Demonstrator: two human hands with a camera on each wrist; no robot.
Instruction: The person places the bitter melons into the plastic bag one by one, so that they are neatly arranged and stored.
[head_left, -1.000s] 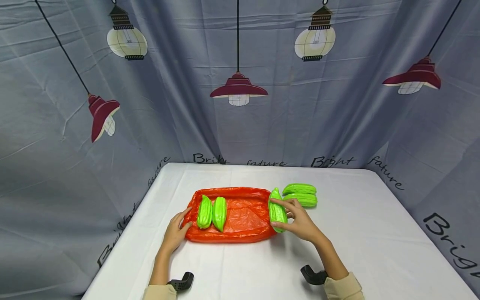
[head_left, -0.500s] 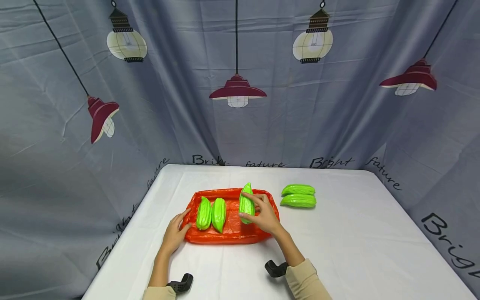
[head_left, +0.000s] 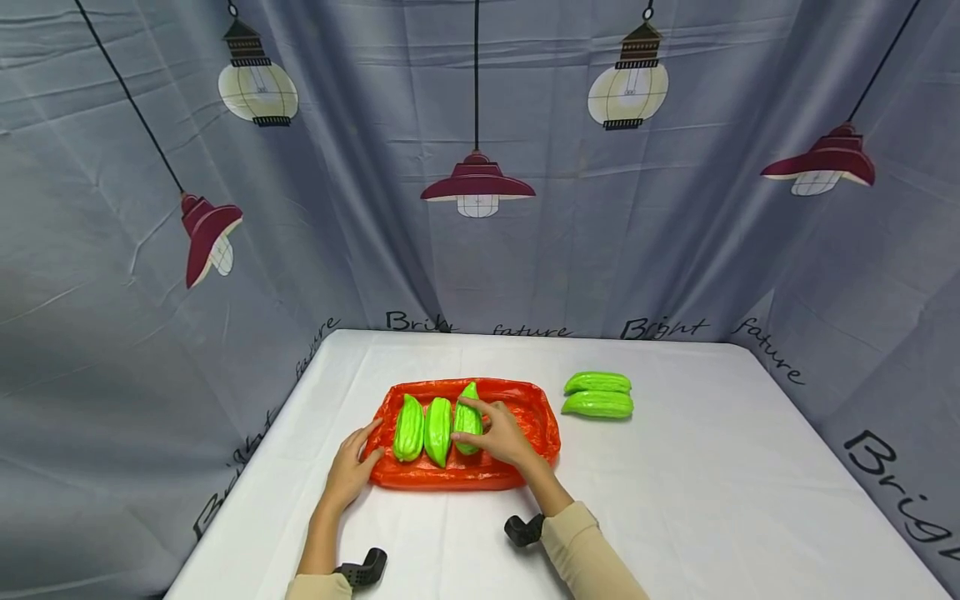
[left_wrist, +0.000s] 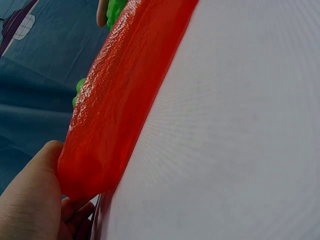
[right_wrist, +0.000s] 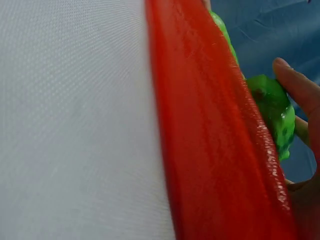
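My right hand (head_left: pixel 502 432) holds a light green ridged bitter melon (head_left: pixel 468 421) between thumb and fingers, low inside the shiny red tray (head_left: pixel 517 412). Two more bitter melons stand side by side to its left, a plump one (head_left: pixel 408 427) and a pointed one (head_left: pixel 438 432). The left hand (head_left: pixel 350 467) grips the tray's left end. In the left wrist view its thumb lies at the red corner, with the other fingers partly hidden behind it. The right wrist view shows the end of the held bitter melon (right_wrist: pixel 272 107) above the tray wall (right_wrist: pixel 210 130).
Two further bitter melons, one behind (head_left: pixel 597 382) and one in front (head_left: pixel 597 405), lie on the white tablecloth (head_left: pixel 712 467) right of the tray. A grey printed curtain (head_left: pixel 480 267) surrounds the table. Each wrist wears a black camera mount (head_left: pixel 363 567).
The right hand has carried the bitter melon leftward from the tray's right edge and lowered it beside the other two. The left hand has stayed at the tray's left end.
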